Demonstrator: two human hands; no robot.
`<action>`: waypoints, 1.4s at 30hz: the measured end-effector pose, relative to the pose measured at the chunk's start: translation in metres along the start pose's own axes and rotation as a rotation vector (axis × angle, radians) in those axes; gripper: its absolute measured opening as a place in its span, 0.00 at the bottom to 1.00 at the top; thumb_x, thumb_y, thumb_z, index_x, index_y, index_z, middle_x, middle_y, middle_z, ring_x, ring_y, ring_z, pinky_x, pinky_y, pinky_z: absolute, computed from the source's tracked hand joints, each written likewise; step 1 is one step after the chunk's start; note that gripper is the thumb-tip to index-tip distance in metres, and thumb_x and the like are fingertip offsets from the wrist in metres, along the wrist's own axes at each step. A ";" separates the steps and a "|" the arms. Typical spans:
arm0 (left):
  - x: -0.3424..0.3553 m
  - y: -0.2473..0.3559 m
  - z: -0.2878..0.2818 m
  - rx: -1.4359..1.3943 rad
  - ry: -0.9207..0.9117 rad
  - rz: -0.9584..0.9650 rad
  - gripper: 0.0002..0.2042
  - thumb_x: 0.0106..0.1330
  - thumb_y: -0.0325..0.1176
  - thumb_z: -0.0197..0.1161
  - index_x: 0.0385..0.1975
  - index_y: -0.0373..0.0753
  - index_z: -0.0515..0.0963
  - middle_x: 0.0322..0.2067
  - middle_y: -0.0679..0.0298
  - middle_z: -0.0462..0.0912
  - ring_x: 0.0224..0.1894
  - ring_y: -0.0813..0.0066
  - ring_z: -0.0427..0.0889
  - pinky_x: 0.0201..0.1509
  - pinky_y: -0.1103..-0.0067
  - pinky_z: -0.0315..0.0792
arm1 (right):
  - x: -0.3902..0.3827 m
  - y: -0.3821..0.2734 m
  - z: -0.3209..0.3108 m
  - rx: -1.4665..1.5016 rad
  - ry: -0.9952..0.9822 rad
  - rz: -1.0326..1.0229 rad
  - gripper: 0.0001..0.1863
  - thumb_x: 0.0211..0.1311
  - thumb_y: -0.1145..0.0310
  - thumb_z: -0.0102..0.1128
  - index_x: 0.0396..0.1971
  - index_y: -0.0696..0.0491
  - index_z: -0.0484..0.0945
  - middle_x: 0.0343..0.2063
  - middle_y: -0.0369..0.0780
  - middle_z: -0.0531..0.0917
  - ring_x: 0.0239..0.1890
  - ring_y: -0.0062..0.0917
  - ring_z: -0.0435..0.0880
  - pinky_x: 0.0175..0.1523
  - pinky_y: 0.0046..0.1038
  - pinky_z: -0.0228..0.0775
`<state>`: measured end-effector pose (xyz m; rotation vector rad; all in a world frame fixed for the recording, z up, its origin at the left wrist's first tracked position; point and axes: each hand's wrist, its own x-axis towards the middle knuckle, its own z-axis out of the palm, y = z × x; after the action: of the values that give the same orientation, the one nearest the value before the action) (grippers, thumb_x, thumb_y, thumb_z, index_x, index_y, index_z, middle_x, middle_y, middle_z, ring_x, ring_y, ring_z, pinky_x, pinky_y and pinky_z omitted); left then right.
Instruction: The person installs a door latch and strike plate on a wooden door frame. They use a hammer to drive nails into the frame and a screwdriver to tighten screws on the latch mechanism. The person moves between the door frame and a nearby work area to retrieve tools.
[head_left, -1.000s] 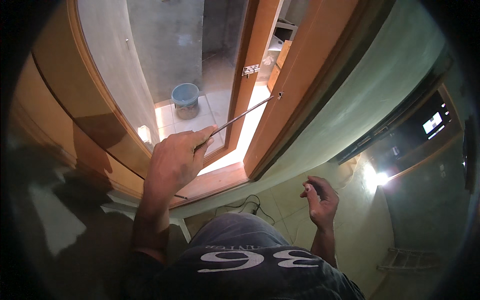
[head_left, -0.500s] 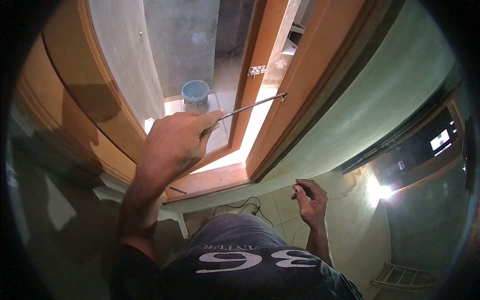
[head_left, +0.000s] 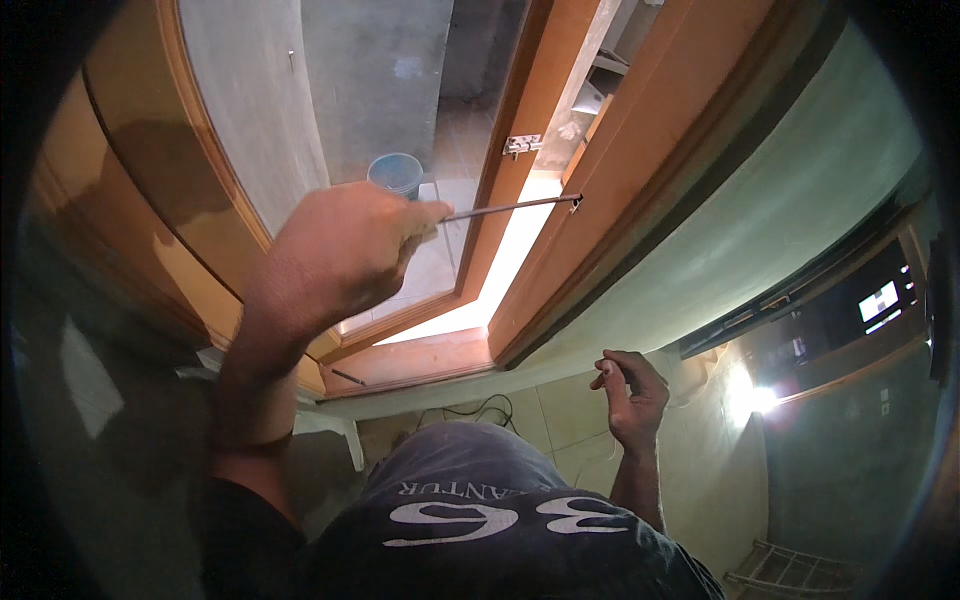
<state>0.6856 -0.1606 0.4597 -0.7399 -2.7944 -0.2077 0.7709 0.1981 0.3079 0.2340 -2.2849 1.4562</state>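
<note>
My left hand (head_left: 335,255) is closed on a thin grey metal rod (head_left: 510,208), slightly blurred, reaching rightward to a small hole with a metal fitting (head_left: 575,205) in the wooden door jamb (head_left: 635,120). Opposite it, a wooden-framed door leaf (head_left: 470,286) stands ajar, carrying a silver slide bolt (head_left: 522,144). My right hand (head_left: 630,405) is held low beside the threshold, thumb and fingers pinched; what they hold, if anything, is too small to make out. A short dark rod (head_left: 348,377) lies on the wooden sill (head_left: 430,355).
A blue bucket (head_left: 395,172) stands on tiles beyond the doorway. Wooden panels (head_left: 130,190) curve along the left. A dark cable (head_left: 490,410) lies on the floor behind my body. A bright lamp (head_left: 762,398) and a wire rack (head_left: 800,570) are at the right.
My left hand has risen and tilted the rod flatter, its tip moving right onto the hole in the jamb. My right hand has shifted only slightly.
</note>
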 end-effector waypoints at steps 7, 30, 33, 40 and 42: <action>-0.006 -0.004 0.041 -0.203 -0.027 0.035 0.17 0.74 0.31 0.59 0.60 0.42 0.78 0.34 0.50 0.86 0.33 0.58 0.86 0.36 0.66 0.79 | 0.029 -0.013 -0.007 -0.059 0.102 -0.137 0.07 0.70 0.79 0.58 0.42 0.66 0.82 0.30 0.46 0.85 0.26 0.26 0.85 0.32 0.26 0.78; 0.002 -0.028 0.048 -0.185 0.124 0.123 0.22 0.61 0.27 0.70 0.58 0.45 0.81 0.32 0.57 0.89 0.30 0.66 0.88 0.31 0.72 0.80 | 0.118 -0.027 0.006 -0.313 0.284 -0.523 0.03 0.64 0.77 0.63 0.33 0.62 0.82 0.25 0.40 0.81 0.22 0.23 0.80 0.28 0.25 0.69; 0.004 -0.026 0.058 -0.260 0.145 0.139 0.23 0.61 0.26 0.70 0.58 0.44 0.81 0.32 0.55 0.89 0.30 0.66 0.89 0.31 0.72 0.81 | 0.119 -0.022 0.004 -0.363 0.278 -0.540 0.09 0.69 0.70 0.63 0.33 0.60 0.81 0.23 0.40 0.77 0.23 0.21 0.72 0.27 0.24 0.64; 0.002 -0.020 0.094 -0.475 0.212 0.119 0.23 0.61 0.25 0.69 0.58 0.41 0.81 0.31 0.51 0.87 0.29 0.61 0.88 0.33 0.70 0.81 | 0.118 -0.016 0.002 -0.350 0.284 -0.372 0.14 0.73 0.66 0.59 0.44 0.64 0.76 0.23 0.39 0.78 0.21 0.20 0.75 0.28 0.22 0.65; 0.006 -0.023 0.105 -0.527 0.206 0.131 0.22 0.62 0.24 0.69 0.59 0.40 0.81 0.30 0.51 0.87 0.29 0.62 0.88 0.33 0.70 0.81 | 0.118 -0.015 0.004 -0.376 0.281 -0.408 0.13 0.73 0.67 0.58 0.44 0.64 0.76 0.21 0.38 0.79 0.19 0.20 0.76 0.28 0.22 0.65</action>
<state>0.6481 -0.1566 0.3585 -0.9439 -2.4958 -0.9603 0.6690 0.1970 0.3703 0.3329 -2.0751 0.7879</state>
